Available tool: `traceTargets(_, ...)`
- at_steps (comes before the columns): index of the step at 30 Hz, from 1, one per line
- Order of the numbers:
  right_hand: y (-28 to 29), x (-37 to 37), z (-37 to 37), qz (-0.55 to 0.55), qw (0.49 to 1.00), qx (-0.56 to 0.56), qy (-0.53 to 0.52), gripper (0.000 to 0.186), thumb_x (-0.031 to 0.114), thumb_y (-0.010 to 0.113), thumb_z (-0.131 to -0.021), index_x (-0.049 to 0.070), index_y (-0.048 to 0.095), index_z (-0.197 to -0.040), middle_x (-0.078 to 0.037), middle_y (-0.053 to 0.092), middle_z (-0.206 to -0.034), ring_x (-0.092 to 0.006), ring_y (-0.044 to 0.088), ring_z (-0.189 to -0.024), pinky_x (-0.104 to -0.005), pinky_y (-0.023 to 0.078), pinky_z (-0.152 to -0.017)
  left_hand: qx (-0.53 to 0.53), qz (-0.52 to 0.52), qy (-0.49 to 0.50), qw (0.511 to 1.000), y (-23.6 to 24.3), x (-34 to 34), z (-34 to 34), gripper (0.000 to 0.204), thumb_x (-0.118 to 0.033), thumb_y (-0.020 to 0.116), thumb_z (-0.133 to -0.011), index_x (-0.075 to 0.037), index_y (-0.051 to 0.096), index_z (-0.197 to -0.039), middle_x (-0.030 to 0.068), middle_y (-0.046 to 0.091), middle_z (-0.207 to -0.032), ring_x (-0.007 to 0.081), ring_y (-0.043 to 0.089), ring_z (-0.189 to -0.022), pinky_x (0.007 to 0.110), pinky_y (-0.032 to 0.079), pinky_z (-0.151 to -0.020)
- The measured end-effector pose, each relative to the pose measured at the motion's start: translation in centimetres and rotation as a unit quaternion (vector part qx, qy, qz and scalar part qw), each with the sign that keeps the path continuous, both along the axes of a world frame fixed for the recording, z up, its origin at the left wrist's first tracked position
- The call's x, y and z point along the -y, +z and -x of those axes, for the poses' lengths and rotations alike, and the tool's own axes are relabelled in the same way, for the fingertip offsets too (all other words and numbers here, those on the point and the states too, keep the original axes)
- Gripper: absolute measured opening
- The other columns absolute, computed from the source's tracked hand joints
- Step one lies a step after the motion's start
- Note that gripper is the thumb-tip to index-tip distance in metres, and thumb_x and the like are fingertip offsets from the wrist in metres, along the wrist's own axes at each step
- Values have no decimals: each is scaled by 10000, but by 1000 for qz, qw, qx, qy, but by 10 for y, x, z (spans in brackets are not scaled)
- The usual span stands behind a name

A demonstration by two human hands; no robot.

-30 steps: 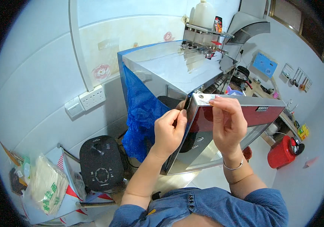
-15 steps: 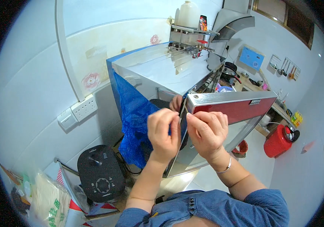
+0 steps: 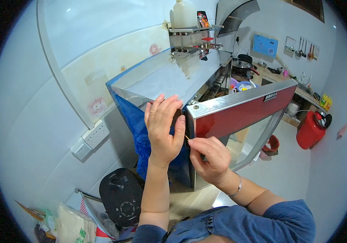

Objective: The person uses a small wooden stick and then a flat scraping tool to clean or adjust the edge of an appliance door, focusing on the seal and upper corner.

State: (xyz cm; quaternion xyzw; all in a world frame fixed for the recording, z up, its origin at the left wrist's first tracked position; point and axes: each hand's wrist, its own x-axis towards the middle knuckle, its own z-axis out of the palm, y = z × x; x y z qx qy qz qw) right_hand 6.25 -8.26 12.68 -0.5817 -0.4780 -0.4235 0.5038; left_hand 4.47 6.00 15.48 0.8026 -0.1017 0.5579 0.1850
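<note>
Red-panelled glass door [image 3: 242,109] | thin yellow stick [image 3: 187,137] pinched by right hand [image 3: 210,158] | left hand [image 3: 163,129] unclenched | stick could be snapped by door-edge pressure

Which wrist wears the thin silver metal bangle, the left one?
No, the thin silver metal bangle circles the wrist of the right hand, while the wrist of the left hand shows none.

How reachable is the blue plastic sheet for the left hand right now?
Likely yes: the left hand looks open, the blue plastic sheet hangs just to its left, and nothing visible blocks the way.
</note>
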Motion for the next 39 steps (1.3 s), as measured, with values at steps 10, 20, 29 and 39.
traceTargets(10,-18,13,0,-61,966,-187,168,173,-115,584,-744,-38,599,-899,-158,652,-876,-206,620,-729,-278,499,-640,53,53,42,996,-23,36,19,242,-162,571,-887,27,615,-1032,161,530,-1142,264,491,-1025,352,370,-906)
traceTargets(20,-33,0,22,-96,876,-369,296,115,-37,596,-824,-55,590,-937,-135,661,-889,-157,634,-770,-263,517,-696,-21,418,-244,875,-35,51,47,158,30,568,-864,17,589,-1020,64,581,-871,97,544,-714,193,456,-631)
traceTargets(29,-31,-19,26,-120,635,-564,513,180,129,469,-958,-20,519,-1045,-73,610,-809,-89,546,-628,-224,484,-559,3,63,19,998,-1,20,31,178,-22,533,-871,9,601,-1033,131,590,-1065,252,526,-1053,343,381,-935)
traceTargets(39,1,-40,37,-223,492,-641,545,196,177,429,-971,15,523,-1029,-45,493,-629,-113,429,-529,-239,375,-504,-96,-28,-16,995,24,-6,11,239,-150,493,-906,-83,633,-1087,66,618,-1149,253,517,-1148,411,265,-1025)
